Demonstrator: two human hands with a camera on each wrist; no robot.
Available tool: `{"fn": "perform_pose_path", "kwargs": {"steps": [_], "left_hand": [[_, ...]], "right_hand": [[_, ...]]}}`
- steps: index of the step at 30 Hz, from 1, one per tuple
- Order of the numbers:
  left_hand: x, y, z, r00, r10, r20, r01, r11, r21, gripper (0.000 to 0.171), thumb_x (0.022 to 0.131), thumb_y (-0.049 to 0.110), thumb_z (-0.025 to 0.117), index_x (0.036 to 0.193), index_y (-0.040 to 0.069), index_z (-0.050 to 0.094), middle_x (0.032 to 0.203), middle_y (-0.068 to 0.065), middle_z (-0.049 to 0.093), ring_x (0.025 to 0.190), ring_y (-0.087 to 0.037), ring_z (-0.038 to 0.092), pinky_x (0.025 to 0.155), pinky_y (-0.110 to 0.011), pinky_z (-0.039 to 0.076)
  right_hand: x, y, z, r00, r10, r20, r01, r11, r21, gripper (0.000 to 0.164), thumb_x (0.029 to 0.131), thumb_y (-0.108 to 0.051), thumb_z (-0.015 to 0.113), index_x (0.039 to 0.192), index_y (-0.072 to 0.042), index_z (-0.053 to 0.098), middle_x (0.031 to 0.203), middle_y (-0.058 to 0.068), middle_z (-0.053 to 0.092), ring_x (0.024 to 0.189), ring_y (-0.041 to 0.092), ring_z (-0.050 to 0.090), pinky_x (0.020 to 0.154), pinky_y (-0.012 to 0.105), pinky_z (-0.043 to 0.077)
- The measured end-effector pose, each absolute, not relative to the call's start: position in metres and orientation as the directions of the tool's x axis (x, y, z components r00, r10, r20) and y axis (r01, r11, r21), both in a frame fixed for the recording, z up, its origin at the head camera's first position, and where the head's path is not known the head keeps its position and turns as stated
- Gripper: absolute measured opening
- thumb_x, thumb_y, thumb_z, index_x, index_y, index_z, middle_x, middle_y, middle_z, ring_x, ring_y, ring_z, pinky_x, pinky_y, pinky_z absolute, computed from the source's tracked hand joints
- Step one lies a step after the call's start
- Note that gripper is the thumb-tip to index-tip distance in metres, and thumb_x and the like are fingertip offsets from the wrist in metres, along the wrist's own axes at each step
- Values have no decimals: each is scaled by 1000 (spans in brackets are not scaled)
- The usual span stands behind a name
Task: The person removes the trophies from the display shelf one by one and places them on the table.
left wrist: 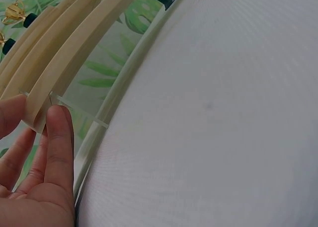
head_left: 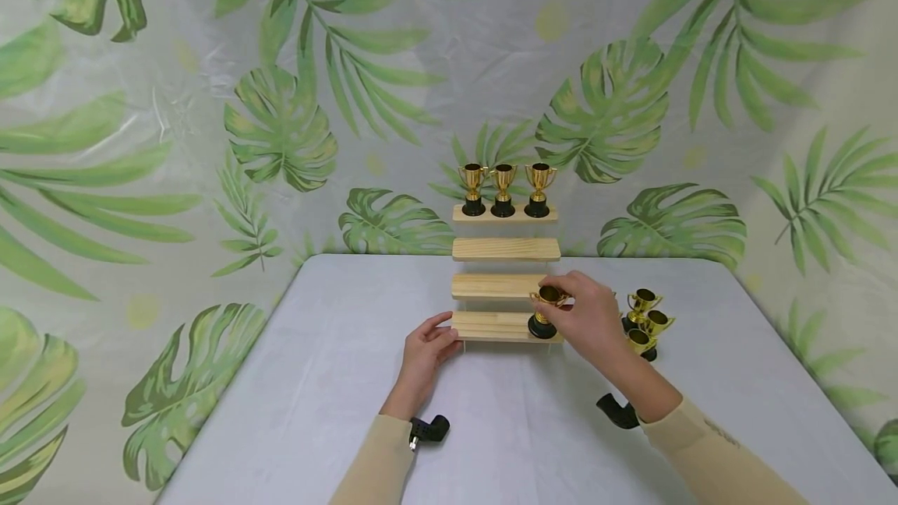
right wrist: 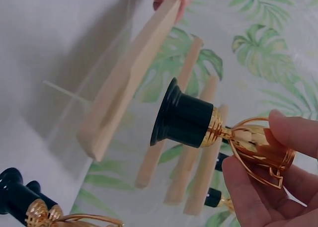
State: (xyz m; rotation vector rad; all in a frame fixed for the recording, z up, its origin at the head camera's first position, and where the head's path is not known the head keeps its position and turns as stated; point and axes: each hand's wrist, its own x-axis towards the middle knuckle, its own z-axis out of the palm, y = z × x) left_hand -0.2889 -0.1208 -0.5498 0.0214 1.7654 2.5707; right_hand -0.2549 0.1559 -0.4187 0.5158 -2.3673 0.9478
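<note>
My right hand (head_left: 585,314) pinches a small gold trophy cup (right wrist: 248,140) by its bowl, thumb on one side and fingers on the other. Its black base (head_left: 542,326) points down over the right end of the lowest step, with a gap between them in the right wrist view. The four-tier wooden display stand (head_left: 505,284) has pale planks on clear supports. At the left end of its lowest plank (left wrist: 79,50), my left hand (left wrist: 47,162) holds on between thumb and fingers. Three matching trophies (head_left: 503,189) stand upright in a row on the top plank.
Several more gold trophies (head_left: 641,322) stand close together on the white-covered table (head_left: 281,380), right of the stand, partly behind my right hand. A leaf-patterned cloth (head_left: 393,100) hangs behind the table. Black wrist devices (head_left: 429,429) are at both wrists.
</note>
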Motion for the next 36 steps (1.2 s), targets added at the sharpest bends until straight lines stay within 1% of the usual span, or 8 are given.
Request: {"fn": "perform_pose_path", "kwargs": {"steps": [5, 9, 12, 18, 23, 27, 30, 36], "left_hand": [[-289, -121, -550, -1000, 28, 0, -10, -359, 933, 45, 91, 2, 73, 134, 0, 61, 104, -13, 70, 93, -21, 70, 86, -33, 59], [-288, -122, -549, -1000, 27, 11, 0, -364, 931, 45, 91, 1, 72, 134, -2, 60, 103, -13, 69, 92, -20, 70, 86, -34, 59], [-288, -122, -549, -1000, 27, 15, 4, -368, 930, 45, 91, 0, 72, 135, -3, 59, 103, -13, 68, 92, -20, 70, 87, -35, 59], [-289, -121, -549, -1000, 22, 8, -1, -372, 928, 45, 91, -1, 72, 134, -2, 60, 101, -12, 68, 91, -20, 70, 87, -35, 59], [-288, -120, -550, -1000, 22, 0, -8, -374, 928, 44, 90, -1, 72, 133, 0, 61, 102, -12, 69, 92, -20, 70, 87, -34, 59], [-288, -120, -550, -1000, 20, 0, -8, -381, 925, 44, 90, -1, 73, 133, 0, 62, 101, -12, 69, 91, -20, 70, 86, -34, 59], [-288, -120, -550, -1000, 21, 8, 0, -374, 927, 44, 91, 0, 72, 133, -1, 61, 102, -12, 69, 91, -20, 70, 86, -34, 59], [-287, -121, -548, -1000, 21, -6, -13, -376, 927, 44, 90, -1, 72, 133, 0, 61, 103, -13, 68, 92, -21, 70, 88, -35, 59]], "right_hand": [[-250, 163, -426, -782, -141, 607, -518, 688, -507, 29, 78, -20, 89, 104, -13, 76, 87, -5, 64, 74, 9, 62, 62, 24, 58], [-247, 170, -431, -777, -145, 612, -515, 706, -486, 30, 78, -20, 89, 105, -12, 77, 87, -4, 65, 73, 10, 62, 61, 25, 57], [-244, 175, -435, -788, -140, 600, -497, 721, -484, 30, 79, -20, 88, 105, -13, 76, 89, -3, 65, 72, 10, 61, 60, 27, 55], [-240, 183, -441, -817, -122, 563, -454, 737, -500, 30, 80, -20, 88, 107, -14, 76, 88, -4, 62, 72, 10, 58, 59, 28, 53], [-238, 191, -448, -816, -108, 568, -443, 749, -493, 28, 80, -20, 88, 104, -16, 76, 88, -4, 63, 71, 10, 59, 57, 27, 52], [-235, 197, -451, -801, -103, 589, -454, 747, -487, 28, 78, -18, 89, 103, -17, 75, 90, -6, 65, 71, 9, 60, 57, 25, 53], [-233, 201, -452, -796, -98, 598, -457, 745, -486, 29, 78, -18, 89, 103, -17, 75, 88, -7, 64, 71, 8, 61, 58, 24, 56], [-229, 206, -455, -807, -87, 584, -438, 751, -493, 29, 77, -17, 89, 104, -15, 76, 89, -6, 66, 75, 11, 64, 62, 22, 58]]}}
